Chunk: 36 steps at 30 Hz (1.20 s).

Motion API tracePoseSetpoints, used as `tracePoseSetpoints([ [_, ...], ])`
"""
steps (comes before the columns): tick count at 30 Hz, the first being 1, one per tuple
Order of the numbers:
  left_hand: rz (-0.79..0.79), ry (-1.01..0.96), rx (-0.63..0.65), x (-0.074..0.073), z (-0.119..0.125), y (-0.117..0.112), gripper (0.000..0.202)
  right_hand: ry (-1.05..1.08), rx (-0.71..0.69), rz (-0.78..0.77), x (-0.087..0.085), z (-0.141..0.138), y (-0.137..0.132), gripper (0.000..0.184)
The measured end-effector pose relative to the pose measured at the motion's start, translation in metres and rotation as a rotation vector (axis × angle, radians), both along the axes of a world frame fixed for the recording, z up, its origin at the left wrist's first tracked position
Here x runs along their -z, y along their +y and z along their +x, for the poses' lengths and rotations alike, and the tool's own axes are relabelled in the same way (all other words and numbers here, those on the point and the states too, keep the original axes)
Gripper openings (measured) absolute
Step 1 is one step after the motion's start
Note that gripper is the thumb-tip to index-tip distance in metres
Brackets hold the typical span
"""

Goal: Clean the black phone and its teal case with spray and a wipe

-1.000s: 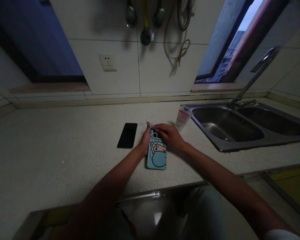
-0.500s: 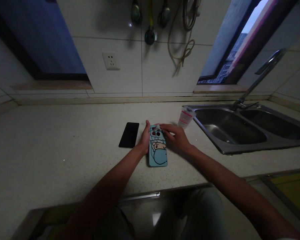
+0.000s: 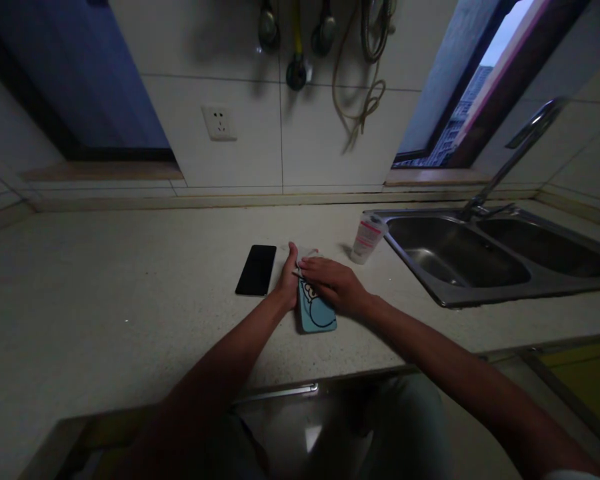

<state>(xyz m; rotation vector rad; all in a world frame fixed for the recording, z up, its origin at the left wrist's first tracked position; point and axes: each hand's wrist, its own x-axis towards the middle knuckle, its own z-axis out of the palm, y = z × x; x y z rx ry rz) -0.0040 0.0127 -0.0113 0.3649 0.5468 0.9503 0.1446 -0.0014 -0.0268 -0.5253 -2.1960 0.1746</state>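
Phone lies left of the hands, cup beside the sink.

just one head cam, set well back, looking forward and down over the forearms, fingers small mid-frame, wall beyond them, sink off to their right

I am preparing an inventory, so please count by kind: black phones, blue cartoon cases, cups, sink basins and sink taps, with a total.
Black phone: 1
Blue cartoon case: 1
Cup: 1
Sink basins: 2
Sink tap: 1
Total: 6
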Motion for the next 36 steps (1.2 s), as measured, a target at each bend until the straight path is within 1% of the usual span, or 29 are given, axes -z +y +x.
tracePoseSetpoints([
  [3, -0.002, 0.039, -0.078, 0.002, -0.005, 0.005, 0.067, -0.053, -0.082, 0.054, -0.002, 0.001, -0.006, 0.032],
  [6, 0.03, 0.056, -0.113, 0.003, -0.007, 0.009, 0.068, -0.066, -0.113, 0.071, -0.004, 0.003, -0.006, 0.03],
  [9, 0.022, 0.064, -0.098, 0.004, -0.008, 0.01, 0.069, -0.07, -0.111, 0.084, -0.006, 0.009, -0.001, 0.028],
  [12, 0.017, 0.052, -0.094, 0.003, -0.009, 0.011, 0.068, -0.071, -0.096, 0.053, -0.007, 0.017, 0.005, 0.026],
  [15, 0.007, 0.042, -0.116, 0.0, -0.01, 0.011, 0.066, -0.079, -0.036, 0.008, -0.006, 0.025, 0.008, 0.025],
  [19, -0.002, 0.033, -0.124, -0.004, -0.011, 0.009, 0.064, -0.012, 0.135, -0.089, -0.005, 0.031, 0.008, 0.024],
  [22, -0.001, 0.03, -0.122, -0.004, -0.012, 0.009, 0.063, 0.065, 0.191, -0.147, -0.007, 0.031, 0.006, 0.023],
  [25, 0.003, 0.043, -0.122, -0.002, -0.011, 0.01, 0.06, 0.132, 0.169, -0.217, -0.009, 0.026, 0.003, 0.021],
  [28, -0.004, 0.078, -0.144, 0.0, -0.01, 0.01, 0.056, 0.159, 0.117, -0.353, -0.011, 0.02, -0.004, 0.021],
  [32, 0.033, 0.125, -0.229, 0.002, -0.009, 0.008, 0.055, 0.059, -0.01, -0.539, -0.011, 0.012, -0.012, 0.028],
  [34, 0.042, 0.157, -0.269, 0.002, -0.008, 0.007, 0.056, 0.005, -0.05, -0.581, -0.009, 0.011, -0.013, 0.032],
  [36, 0.044, 0.193, -0.3, 0.002, -0.008, 0.006, 0.058, -0.011, -0.049, -0.598, -0.008, 0.012, -0.013, 0.036],
])
